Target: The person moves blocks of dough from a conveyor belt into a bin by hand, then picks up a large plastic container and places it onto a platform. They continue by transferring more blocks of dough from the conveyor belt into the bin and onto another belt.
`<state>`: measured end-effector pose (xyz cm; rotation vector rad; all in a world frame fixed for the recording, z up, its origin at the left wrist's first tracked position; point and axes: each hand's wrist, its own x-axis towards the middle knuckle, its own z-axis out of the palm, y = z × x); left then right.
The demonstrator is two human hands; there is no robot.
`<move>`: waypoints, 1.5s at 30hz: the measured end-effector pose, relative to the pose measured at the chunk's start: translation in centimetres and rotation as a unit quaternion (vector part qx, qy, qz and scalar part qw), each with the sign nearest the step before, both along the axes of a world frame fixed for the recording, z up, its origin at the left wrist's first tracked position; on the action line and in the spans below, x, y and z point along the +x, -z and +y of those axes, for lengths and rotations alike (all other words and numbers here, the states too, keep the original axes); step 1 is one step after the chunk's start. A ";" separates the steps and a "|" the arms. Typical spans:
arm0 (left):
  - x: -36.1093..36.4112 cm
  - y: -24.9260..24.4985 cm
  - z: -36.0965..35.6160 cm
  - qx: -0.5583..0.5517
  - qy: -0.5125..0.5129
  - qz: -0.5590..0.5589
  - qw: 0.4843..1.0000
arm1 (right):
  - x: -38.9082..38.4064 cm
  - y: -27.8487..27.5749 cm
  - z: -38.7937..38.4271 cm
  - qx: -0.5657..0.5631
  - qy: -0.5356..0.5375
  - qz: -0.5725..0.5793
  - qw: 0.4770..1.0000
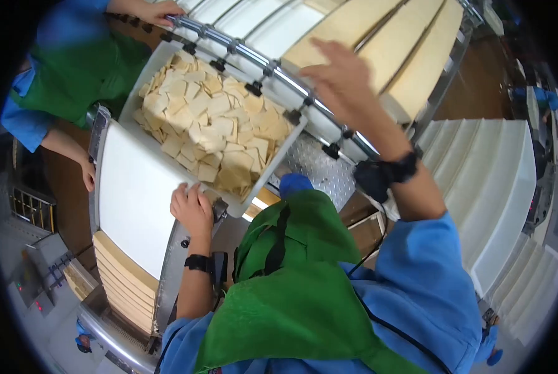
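Observation:
A large white bin (pixel 271 172) full of flat, pale, broken wafer-like pieces (pixel 213 121) stands between two conveyors. My left hand (pixel 193 210) is at the bin's near edge, fingers slightly bent and apart, fingertips right at the rim. My right hand (pixel 344 81), smeared a little by motion, reaches over the metal rail of the upper conveyor. Its fingers are spread with nothing between them, and it overlaps the end of a long cream-coloured slab (pixel 329 37). Similar slabs (pixel 416 68) lie alongside it.
A co-worker in a green apron (pixel 79 78) stands at left, one hand (pixel 160 12) on the metal rail (pixel 241 47). The lower-left conveyor (pixel 138 193) carries a row of cream sheets (pixel 124 280). White ridged panels (pixel 478 181) stand at right. Patterned metal plate (pixel 319 168) shows below the rail.

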<state>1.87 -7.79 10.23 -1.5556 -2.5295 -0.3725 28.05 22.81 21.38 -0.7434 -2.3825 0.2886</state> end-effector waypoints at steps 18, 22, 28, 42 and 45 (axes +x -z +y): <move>-0.9 0.8 -1.8 0.060 0.070 0.003 0.996 | 48.4 -1.4 -27.1 -0.076 0.738 -0.303 0.598; -0.5 0.6 -1.8 0.055 0.065 0.010 0.996 | 48.2 -1.6 -27.1 -0.040 0.736 -0.285 0.613; -0.4 0.3 -1.7 0.041 0.065 0.031 0.997 | 49.5 -1.8 -25.2 -0.035 0.726 -0.279 0.628; -1.3 1.1 -2.0 0.012 0.082 0.062 0.995 | 52.8 -1.8 -16.5 -0.018 0.742 -0.279 0.610; -1.3 1.1 -1.9 0.011 0.082 0.064 0.995 | 53.8 -2.0 -14.8 -0.034 0.735 -0.285 0.615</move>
